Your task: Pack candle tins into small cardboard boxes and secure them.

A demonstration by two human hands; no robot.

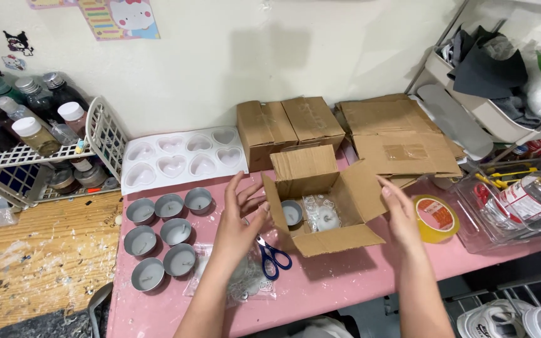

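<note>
Pink worktop (345,281) across the lower frame, stained and speckled. Flattened cardboard sheets (402,141) at upper right, a closed brown box (289,125) at upper centre. Open cardboard box (320,200) at centre, flaps spread, holding one small metal cup (292,213) and what looks like clear bagged pieces, hard to make out. White heart-shaped mould tray (183,156) left of centre, against the wall. Seven grey candle tins (161,241) grouped at lower left. Left hand (239,219) just beside the box's left flap, fingers spread and empty. Right hand (399,209) at the right flap, open, holding nothing. Yellow tape roll (436,219) just right of that hand. Blue-handled scissors (275,256) below the box, lying on a clear plastic bag (245,285).
</note>
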